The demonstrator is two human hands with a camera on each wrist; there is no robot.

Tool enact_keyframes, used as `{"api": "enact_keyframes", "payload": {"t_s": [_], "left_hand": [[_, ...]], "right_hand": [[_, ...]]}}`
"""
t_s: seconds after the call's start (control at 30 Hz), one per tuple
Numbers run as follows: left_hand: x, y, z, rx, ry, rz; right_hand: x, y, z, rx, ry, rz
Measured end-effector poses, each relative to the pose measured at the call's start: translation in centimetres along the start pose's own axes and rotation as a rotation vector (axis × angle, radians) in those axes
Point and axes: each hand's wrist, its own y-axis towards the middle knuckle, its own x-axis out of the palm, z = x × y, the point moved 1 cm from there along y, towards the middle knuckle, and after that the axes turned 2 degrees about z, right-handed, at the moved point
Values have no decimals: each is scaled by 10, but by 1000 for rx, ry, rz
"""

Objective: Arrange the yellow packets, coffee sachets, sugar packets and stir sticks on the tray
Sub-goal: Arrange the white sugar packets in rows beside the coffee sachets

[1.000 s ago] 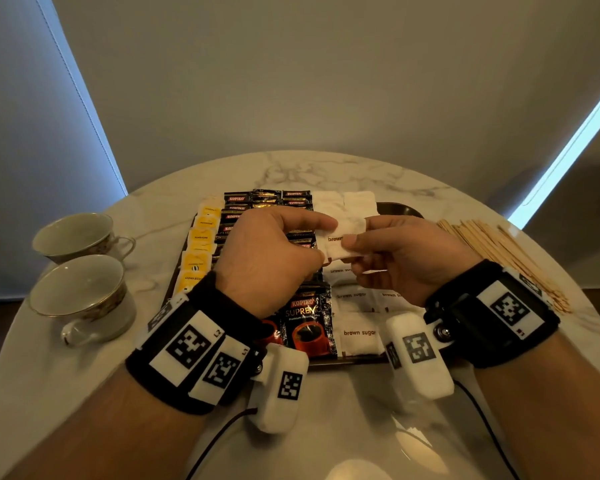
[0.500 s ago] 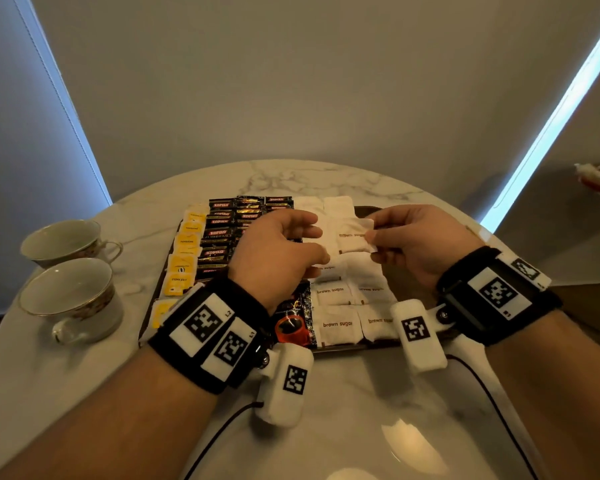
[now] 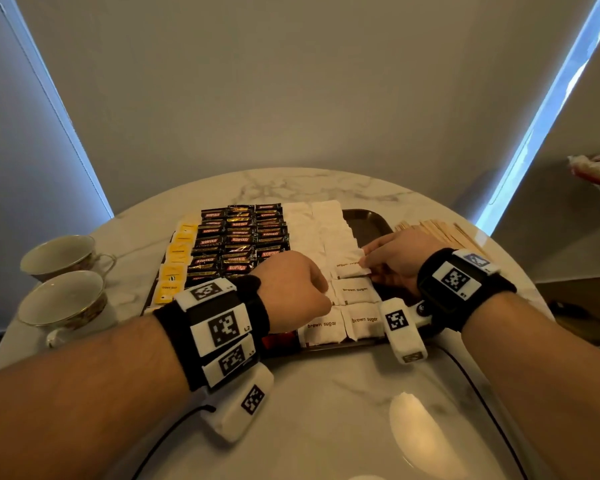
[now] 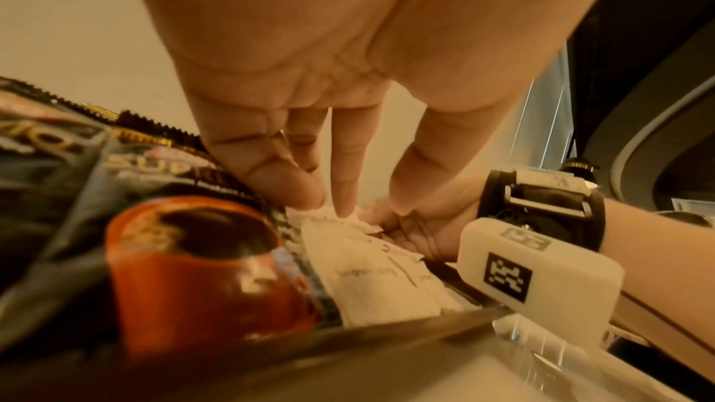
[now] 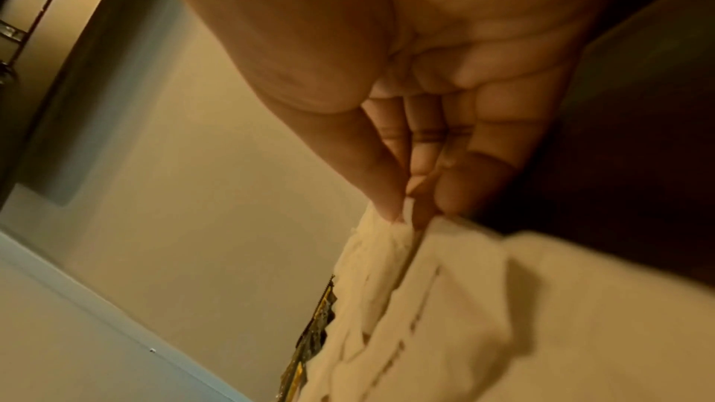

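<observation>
So the grip is the right hand [image 3: 392, 261] pinching a sugar packet [image 3: 350, 270] at the right edge of the sugar rows on the tray [image 3: 368, 220]. The left hand [image 3: 295, 289] presses down just left of it. More sugar packets [image 3: 321, 329] lie behind it and in front. Further left come the coffee sachets [image 3: 239, 237], then a column of small packets [image 3: 177, 258], then two cups [image 3: 63, 299] off-tray on the table [image 3: 326, 393]. To the right there's bare tray, then the stir sticks [image 3: 440, 230] on the table.

Seen from the head, the left hand [image 3: 293, 292] hides its own fingertips; the right wrist view blurs the sugar packet [image 5: 390, 239].
</observation>
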Motion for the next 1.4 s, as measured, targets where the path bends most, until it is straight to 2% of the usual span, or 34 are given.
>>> {"api": "enact_keyframes", "payload": {"t_s": [0.1, 0.23, 0.3, 0.4, 0.47, 0.53, 0.63, 0.7, 0.77, 0.9, 1.17, 1.3, 1.4], "left_hand": [[2, 3, 3, 10, 12, -4], [3, 6, 7, 42, 47, 7], [4, 9, 9, 50, 76, -13], [6, 12, 14, 49, 116, -42], [8, 13, 17, 52, 137, -54], [9, 13, 19, 55, 158, -56], [9, 13, 19, 49, 163, -63], [9, 13, 19, 46, 161, -84], [10, 14, 20, 38, 164, -104], [10, 14, 22, 22, 191, -115], [8, 11, 22, 68, 204, -93], [11, 12, 25, 72, 241, -100], [10, 10, 29, 92, 241, -76]], "right_hand": [[-5, 2, 2, -33, -32, 17], [-11, -4, -5, -161, 20, 90], [-5, -11, -12, -213, 68, 20], [13, -21, -21, -172, 24, -137], [18, -25, -22, -143, 1, -177], [13, -25, -19, -161, 107, -156], [-1, -20, -6, -173, 329, -34], [-2, -20, 2, -153, 354, 15], [2, -20, 8, -113, 377, -2], [12, -32, 10, -100, 467, -153], [5, -35, 20, -103, 571, -105], [9, -46, 21, -111, 566, -161], [4, -51, 22, -112, 578, -143]]}}
